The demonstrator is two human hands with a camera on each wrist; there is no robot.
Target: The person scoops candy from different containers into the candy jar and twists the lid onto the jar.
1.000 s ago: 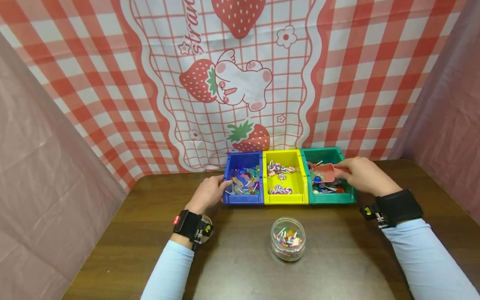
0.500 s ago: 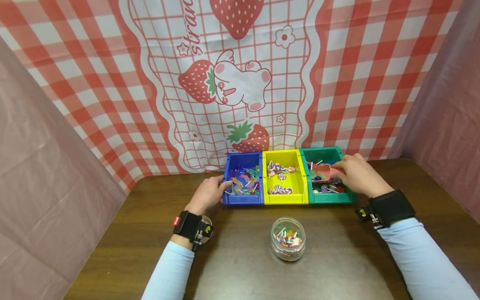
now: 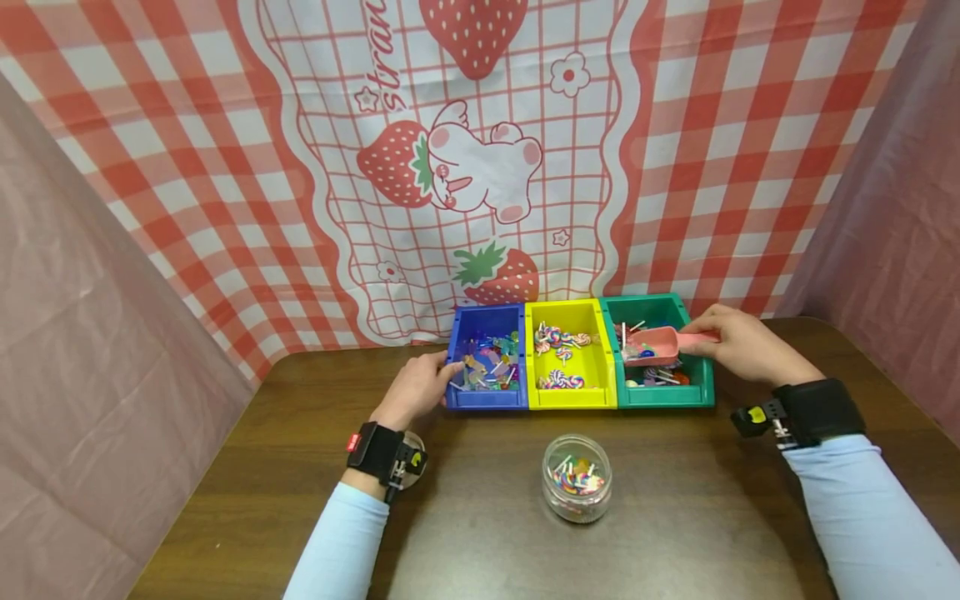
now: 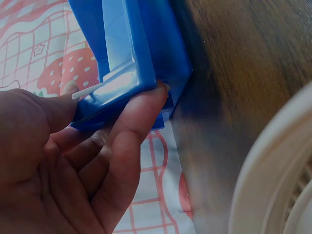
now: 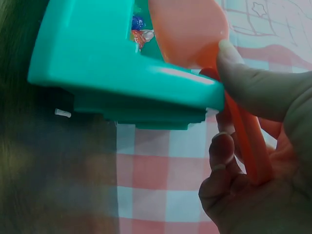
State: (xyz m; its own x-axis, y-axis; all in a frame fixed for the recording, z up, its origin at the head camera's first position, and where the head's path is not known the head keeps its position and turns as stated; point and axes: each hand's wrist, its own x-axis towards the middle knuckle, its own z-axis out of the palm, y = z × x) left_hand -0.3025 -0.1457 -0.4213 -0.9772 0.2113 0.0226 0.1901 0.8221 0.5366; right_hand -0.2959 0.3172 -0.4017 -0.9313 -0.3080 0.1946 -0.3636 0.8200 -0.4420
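Right hand [image 3: 738, 346] pinches light, stiff pink plastic scoop [image 3: 654, 345] by handle over green plastic bin [image 3: 701, 392]; left hand [image 3: 416, 387] grips blue plastic bin [image 3: 486, 399] corner.

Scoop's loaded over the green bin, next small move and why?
Probably lift the pink scoop clear of the green bin rim and carry it level toward the open jar. The right hand grips its handle, pieces lie in it, and the left hand steadies the blue bin.
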